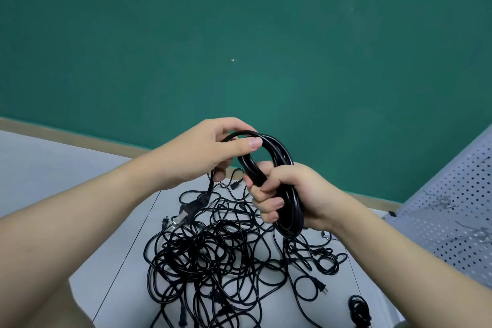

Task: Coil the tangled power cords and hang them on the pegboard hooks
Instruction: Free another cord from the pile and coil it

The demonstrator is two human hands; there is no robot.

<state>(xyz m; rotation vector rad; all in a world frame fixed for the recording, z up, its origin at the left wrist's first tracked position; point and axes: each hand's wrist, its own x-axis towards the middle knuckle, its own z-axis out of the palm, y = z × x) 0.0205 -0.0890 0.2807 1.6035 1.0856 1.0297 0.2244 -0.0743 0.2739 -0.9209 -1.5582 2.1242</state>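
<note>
Head view looks down past two bare forearms toward a green wall (266, 34), the largest thing in sight, filling the whole upper part. Below it lies a pale grey table (53, 168), with a seam line running across it. At the right edge leans a white pegboard (452, 221), tilted, with thin wire hooks (442, 201) sticking out of its holes.

On the table, between and below the arms, sprawls a heap of tangled black power cords (213, 261), with several plug ends showing at its edges. A small, separate bundle of black cord (359, 309) sits at the lower right, apart from the heap.

Held up above the heap is a coil of black cord (279, 168), looped into a long oval. The right hand (298, 194) grips the coil's middle, its fingers (269, 186) curled tight around the gathered strands. The left hand (207, 154) pinches the top of the loop, thumb pressed over the cord. From the left hand a loose tail drops down to a plug (186, 212) hanging just over the heap.
</note>
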